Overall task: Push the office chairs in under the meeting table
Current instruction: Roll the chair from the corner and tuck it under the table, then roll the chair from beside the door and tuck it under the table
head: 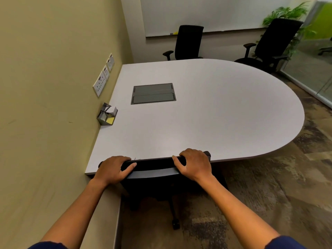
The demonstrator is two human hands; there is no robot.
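A white meeting table (224, 108) with one rounded end fills the middle of the view, its straight side against the left wall. A black office chair (154, 165) stands at the near edge, its backrest top touching the table edge. My left hand (112, 170) grips the left end of that backrest top. My right hand (195, 163) grips its right end. Across the table a second black chair (188, 43) stands at the far side, seat hidden behind the tabletop. A third black chair (271, 44) stands at the far right, clear of the table's rounded end.
A grey cable hatch (153, 93) is set into the tabletop. A small metal note holder (106, 115) sits by the wall. Wall sockets (100, 82) are on the left wall. A whiteboard (215, 13), a potted plant (291, 13) and a glass partition (312, 69) line the far side. Patterned carpet covers the floor.
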